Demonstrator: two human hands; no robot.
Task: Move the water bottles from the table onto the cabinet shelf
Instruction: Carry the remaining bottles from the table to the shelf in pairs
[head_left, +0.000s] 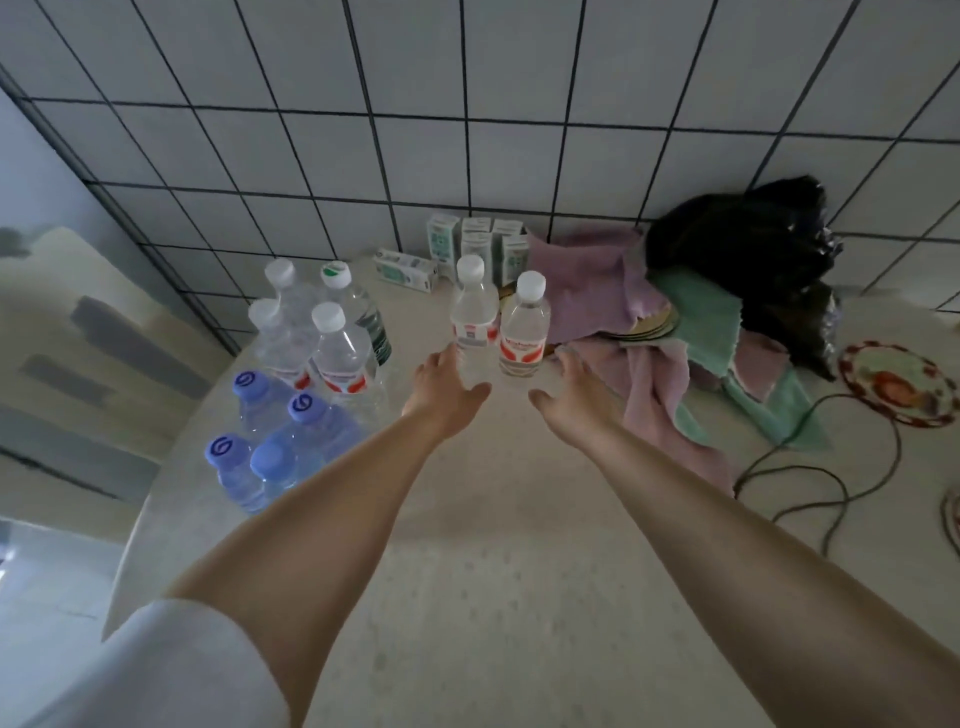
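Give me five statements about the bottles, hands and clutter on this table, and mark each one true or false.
1. Both hands reach toward the two clear bottles standing apart from the rest. True: the left hand is at the left bottle, the right hand is open beside the right bottle.
2. The four blue-capped bottles lie on their sides. False: they stand upright at the table's left edge.
3. A pile of pink and green cloths lies right of the two bottles. True.
4. Every bottle cap is white. False: one cap is green and white, four are blue.
5. The small cartons sit at the table's near edge. False: they stand against the tiled wall.
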